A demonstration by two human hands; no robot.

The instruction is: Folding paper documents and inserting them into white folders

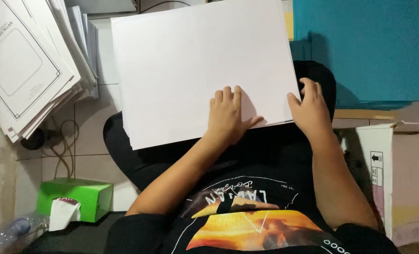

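Observation:
A stack of large blank white paper sheets (190, 66) rests on my lap, across my black trousers. My left hand (228, 115) lies flat on the sheets near their lower edge, fingers together and thumb spread to the right. My right hand (309, 109) grips the stack's lower right corner, thumb on top and fingers curled at the edge. Both forearms reach forward from my black printed shirt.
A fanned pile of printed white covers (26, 66) sits at the upper left. A green tissue box (75, 197) stands on the tiled floor at lower left, with cables (63, 146) above it. Teal paper sheets (364, 47) lie at upper right, a cardboard box (402, 178) at right.

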